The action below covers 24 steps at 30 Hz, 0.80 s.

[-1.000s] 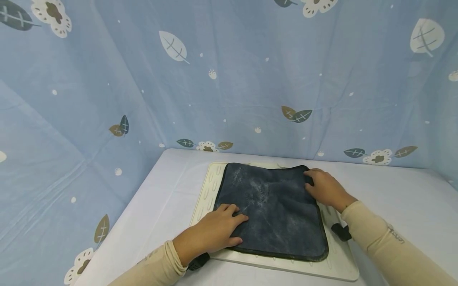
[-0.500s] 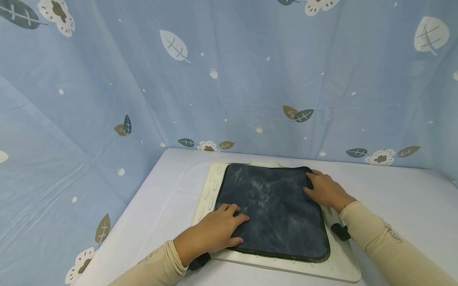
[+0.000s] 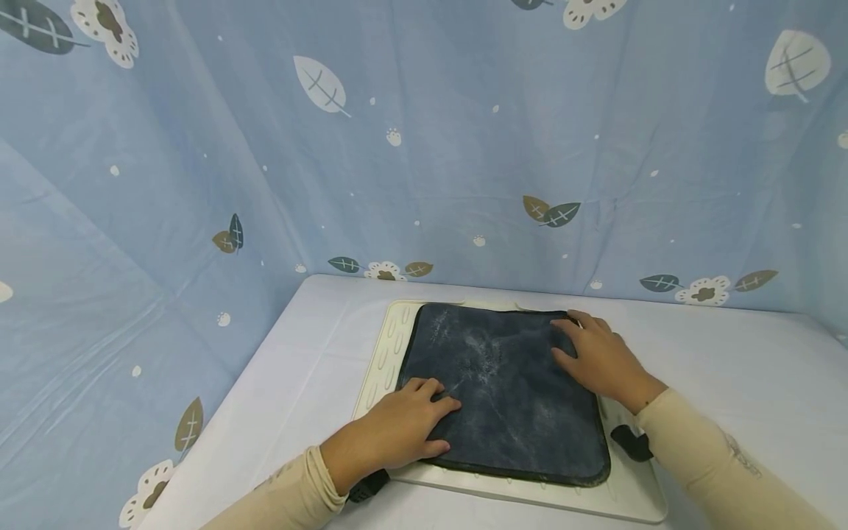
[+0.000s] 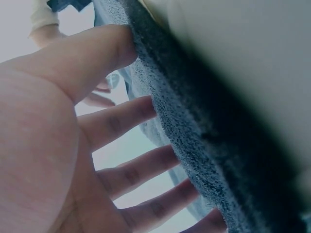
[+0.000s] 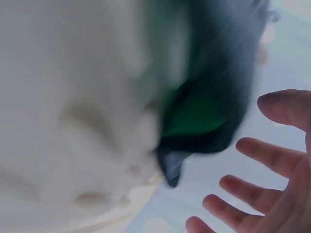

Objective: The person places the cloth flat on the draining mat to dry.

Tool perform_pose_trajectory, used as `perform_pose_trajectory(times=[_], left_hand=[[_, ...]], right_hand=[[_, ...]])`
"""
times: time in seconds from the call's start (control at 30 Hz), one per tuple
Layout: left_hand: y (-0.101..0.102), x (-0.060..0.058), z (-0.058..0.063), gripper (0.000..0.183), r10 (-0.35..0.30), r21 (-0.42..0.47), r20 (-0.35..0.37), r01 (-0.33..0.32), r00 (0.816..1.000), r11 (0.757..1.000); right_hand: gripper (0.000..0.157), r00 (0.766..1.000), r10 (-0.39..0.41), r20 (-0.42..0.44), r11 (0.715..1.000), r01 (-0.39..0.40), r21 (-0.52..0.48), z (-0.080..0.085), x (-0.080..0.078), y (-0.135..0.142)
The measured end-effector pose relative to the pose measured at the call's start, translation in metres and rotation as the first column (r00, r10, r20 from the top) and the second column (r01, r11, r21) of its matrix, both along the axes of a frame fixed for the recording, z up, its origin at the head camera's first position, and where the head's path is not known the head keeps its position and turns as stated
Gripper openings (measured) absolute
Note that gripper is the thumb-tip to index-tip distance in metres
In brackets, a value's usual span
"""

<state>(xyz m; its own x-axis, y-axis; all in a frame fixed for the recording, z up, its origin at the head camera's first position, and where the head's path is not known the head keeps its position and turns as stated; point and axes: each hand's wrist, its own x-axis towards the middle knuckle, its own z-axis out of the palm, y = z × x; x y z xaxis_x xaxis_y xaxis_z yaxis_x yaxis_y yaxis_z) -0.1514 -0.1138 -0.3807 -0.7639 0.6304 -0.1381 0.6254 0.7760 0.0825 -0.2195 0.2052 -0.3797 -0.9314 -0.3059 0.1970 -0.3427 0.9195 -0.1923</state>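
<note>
A dark blue-grey cloth mat [image 3: 503, 390] with a black bound edge and pale chalky marks lies on a cream board [image 3: 383, 346]. My left hand [image 3: 400, 423] rests on the mat's near-left edge. Its fingers are spread and almost straight, their tips touching the fabric in the left wrist view. Over the mat's far-right corner is my right hand [image 3: 599, 357], fingers apart and holding nothing. In the right wrist view that hand's fingers [image 5: 255, 196] stand beside the blurred dark corner [image 5: 209, 111], where a green underside shows.
Oval bumps line the cream board's surface. A white cloth [image 3: 318, 361] covers the table, and a blue patterned curtain [image 3: 450, 169] hangs behind and at the left. Black wrist devices [image 3: 631, 442] sit by both forearms, over beige sleeves [image 3: 715, 456].
My right hand has let go of the mat's far-right corner and its fingers have spread. The mat's right side lies flatter. My left hand stays in place.
</note>
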Motion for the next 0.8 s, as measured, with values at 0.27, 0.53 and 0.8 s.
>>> perform_pose_trajectory(times=[0.27,0.53,0.8], left_hand=[[-0.004,-0.005,-0.001,0.054,-0.002,0.015,0.013,0.002,1.000,1.000],[-0.005,-0.001,0.010,0.052,-0.056,0.081,0.004,0.055,0.998,0.995],[-0.002,0.005,0.014,0.055,-0.108,0.043,0.060,0.105,0.992,0.994]], right_hand=[[0.045,0.982,0.130,-0.136,0.991,-0.134,-0.022,0.007,0.041,-0.018],[0.043,0.978,0.174,-0.115,0.984,-0.178,-0.026,0.009,0.075,-0.035],[0.039,0.975,0.221,0.024,0.975,-0.221,-0.024,0.005,0.095,-0.041]])
